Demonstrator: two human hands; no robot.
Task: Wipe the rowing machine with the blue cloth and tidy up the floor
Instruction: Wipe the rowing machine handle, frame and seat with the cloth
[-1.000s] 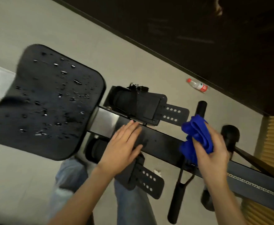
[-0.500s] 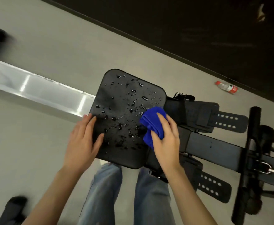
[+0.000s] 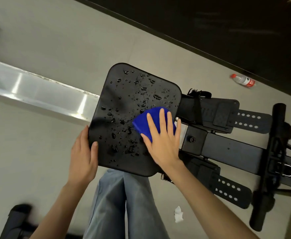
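Nearest the observer, a white paper scrap [image 3: 178,215] lay on the floor [image 3: 43,169]. The left hand [image 3: 82,157] clasped the seat [image 3: 124,100] at its near corner, thumb on top, fingers close together along the edge. The right hand [image 3: 162,140], flat with fingers spread, pressed the blue cloth [image 3: 143,121] onto the seat's wet right side. The cloth appeared soft, light and absorbent, best worked under a flat palm. The seat looked slick and liable to roll along its rail [image 3: 38,90], so bracing seemed prudent. Half a second earlier the cloth was bunched in curled fingers; it now lay flattened. Farthest off lay a bottle [image 3: 243,81].
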